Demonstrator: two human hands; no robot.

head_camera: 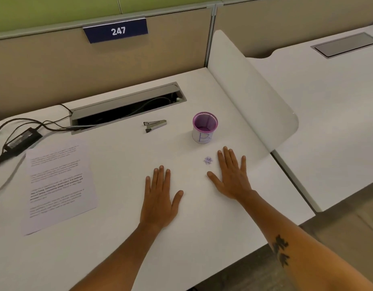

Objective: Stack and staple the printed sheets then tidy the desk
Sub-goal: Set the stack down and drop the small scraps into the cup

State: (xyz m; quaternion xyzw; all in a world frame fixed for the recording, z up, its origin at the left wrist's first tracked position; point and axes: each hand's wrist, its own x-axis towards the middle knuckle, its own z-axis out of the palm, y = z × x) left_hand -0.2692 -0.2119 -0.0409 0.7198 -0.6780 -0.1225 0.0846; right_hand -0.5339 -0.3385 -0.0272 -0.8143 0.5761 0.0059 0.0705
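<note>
Printed sheets lie in a pile on the left of the white desk, text side up. A small metal stapler lies at the back middle, near the cable slot. My left hand rests flat on the desk, palm down, fingers apart, holding nothing. My right hand lies flat the same way, further right. A small purple mark or scrap sits just left of my right fingers. A purple mesh cup with a white paper label stands behind my right hand.
An open cable slot runs along the back. A black power adapter with cables lies at the far left. A white curved divider bounds the right side; the desk's front edge falls off at lower right. A beige partition carries a sign "247".
</note>
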